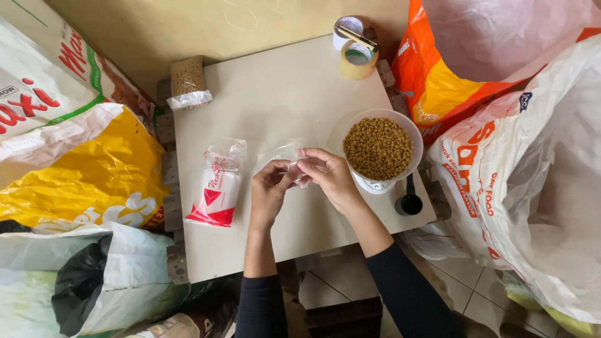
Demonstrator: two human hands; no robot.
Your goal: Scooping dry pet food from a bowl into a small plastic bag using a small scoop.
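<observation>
A pale square tabletop (275, 94) stands against a yellowish-beige wall (219, 22) in soft, even daylight. Beneath its near edge lies a floor of light tiles (466, 291) with dark grout lines. Large crumpled feed sacks (75, 169) crowd in on both sides of the table.

brown pellets (377, 148), white bowl (351, 122)

Just left of the white tile table (275, 94) lies a big yellow sack (81, 175), with a white sack (37, 75) with red letters behind it. On the table sit a red and white packet (216, 188) and a small filled bag (189, 81). Right of the table stand an orange sack (432, 81) and a white sack with orange letters (519, 188).
</observation>
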